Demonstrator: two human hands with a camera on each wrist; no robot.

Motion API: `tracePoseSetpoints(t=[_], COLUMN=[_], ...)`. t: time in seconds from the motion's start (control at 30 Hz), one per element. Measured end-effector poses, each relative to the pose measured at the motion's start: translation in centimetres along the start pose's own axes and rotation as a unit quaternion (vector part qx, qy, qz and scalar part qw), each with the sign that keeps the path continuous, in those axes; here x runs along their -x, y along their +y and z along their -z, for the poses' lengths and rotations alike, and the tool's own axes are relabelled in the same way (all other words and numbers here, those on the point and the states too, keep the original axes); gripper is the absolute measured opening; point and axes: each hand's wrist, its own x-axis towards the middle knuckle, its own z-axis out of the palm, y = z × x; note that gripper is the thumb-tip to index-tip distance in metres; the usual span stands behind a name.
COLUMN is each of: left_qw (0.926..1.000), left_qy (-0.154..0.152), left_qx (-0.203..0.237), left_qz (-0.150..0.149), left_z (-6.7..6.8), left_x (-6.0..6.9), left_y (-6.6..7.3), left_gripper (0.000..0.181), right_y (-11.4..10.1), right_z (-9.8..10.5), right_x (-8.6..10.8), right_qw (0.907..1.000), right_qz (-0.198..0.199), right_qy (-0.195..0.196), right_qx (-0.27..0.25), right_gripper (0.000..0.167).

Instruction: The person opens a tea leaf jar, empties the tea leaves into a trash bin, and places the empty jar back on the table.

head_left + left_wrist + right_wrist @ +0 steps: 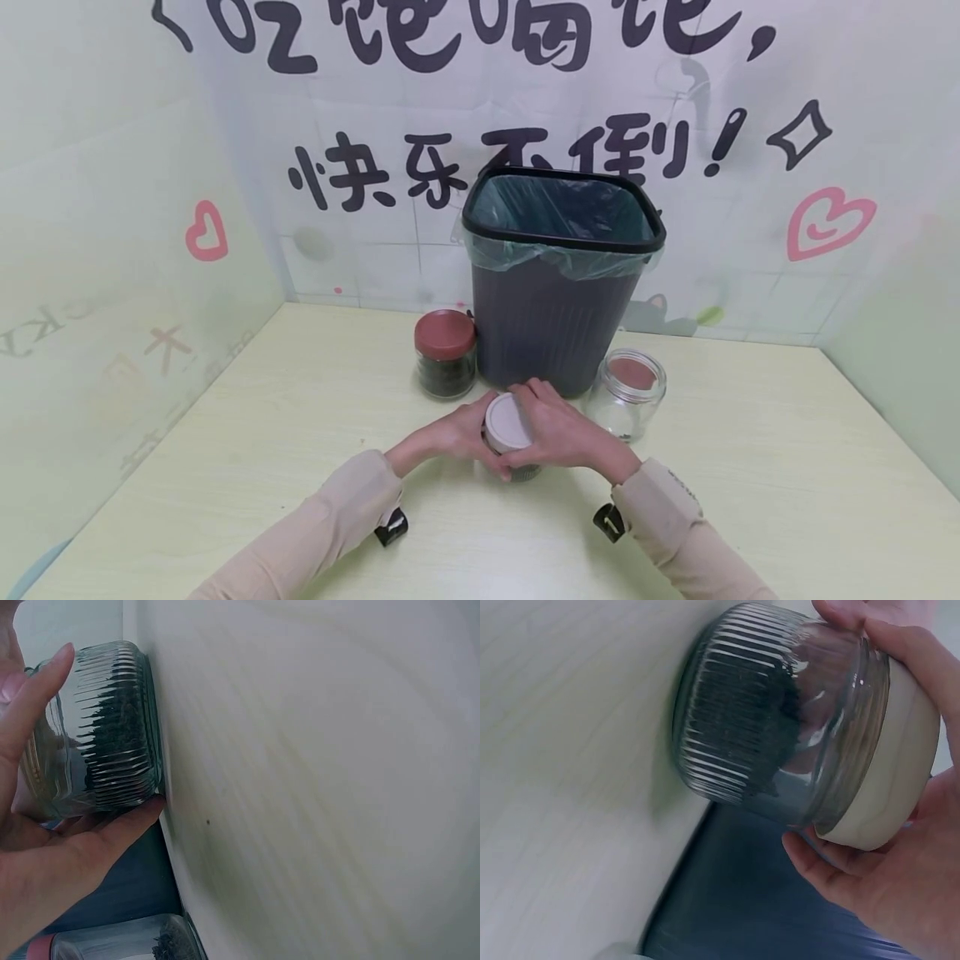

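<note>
A ribbed glass jar [735, 712] with dark loose contents stands on the table under a pale lid [508, 422]. My left hand [467, 433] holds the jar round its glass side; in the left wrist view its fingers reach down toward the jar's base. From the other side my right hand [561, 432] grips the lid, fingers on its far edge and thumb on its near edge. In the right wrist view the lid sits on the jar's neck, partly hidden by the right hand.
Just behind the hands stands a dark waste bin [540, 325] with a greenish liner folded over its rim. Left of it is a red-lidded jar [446, 354] with dark contents. On its right, a lidless glass jar [624, 408] shows a reddish disc at its mouth.
</note>
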Motion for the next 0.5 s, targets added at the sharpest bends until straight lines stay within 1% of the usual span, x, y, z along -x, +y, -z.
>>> tracePoseSetpoints(t=[0.17, 0.3, 0.4, 0.5], left_qw=[0.9999, 0.9999, 0.9999, 0.9999], left_qy=[0.0, 0.002, 0.006, 0.013], left_qx=[0.01, 0.01, 0.007, -0.003], left_qz=[-0.005, -0.007, -0.007, -0.004], left_z=[0.0, 0.0, -0.1, -0.1], left_x=[0.0, 0.0, 0.0, 0.0], left_y=[0.1, 0.1, 0.1, 0.1], left_gripper=[0.089, 0.095, 0.099, 0.093], right_y=[0.2, 0.3, 0.4, 0.7], right_z=[0.3, 0.7, 1.1, 1.7], right_x=[0.0, 0.0, 0.1, 0.5], right_qw=[0.9995, 0.9983, 0.9976, 0.9959], right_qz=[0.021, 0.022, 0.0, -0.043], right_qy=[-0.011, -0.02, -0.009, 0.023], right_qx=[-0.023, -0.049, -0.068, -0.076], right_gripper=[0.076, 0.075, 0.075, 0.076])
